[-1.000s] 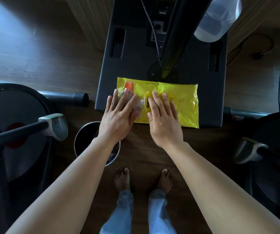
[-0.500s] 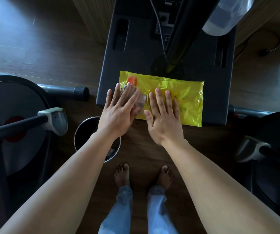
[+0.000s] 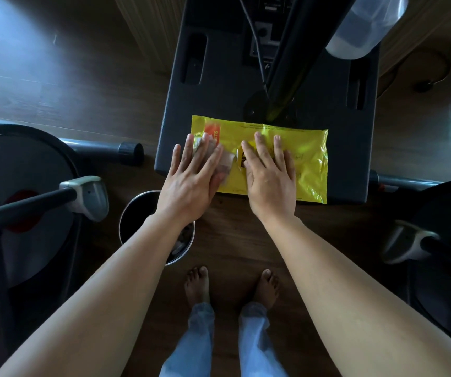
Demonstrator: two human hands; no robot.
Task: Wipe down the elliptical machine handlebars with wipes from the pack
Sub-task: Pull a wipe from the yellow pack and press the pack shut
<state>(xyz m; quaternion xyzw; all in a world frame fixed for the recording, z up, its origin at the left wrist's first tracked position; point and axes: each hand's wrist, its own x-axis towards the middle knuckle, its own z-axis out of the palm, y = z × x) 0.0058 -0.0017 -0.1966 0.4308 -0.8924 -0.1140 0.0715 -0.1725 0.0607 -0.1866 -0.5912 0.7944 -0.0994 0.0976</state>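
A dark machine base fills the far middle of the wooden floor; a left handlebar and a right handlebar reach in from the sides; the yellow pack lies flat on the base's near edge; a round bin stands near left; the left hand, fingers straight and spread, presses the pale flap at the pack's left end; the right hand lies flat on its middle.

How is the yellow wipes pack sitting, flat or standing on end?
Flat. The yellow wipes pack lies broad face up on the dark machine base, with the left hand and right hand resting flat on it.
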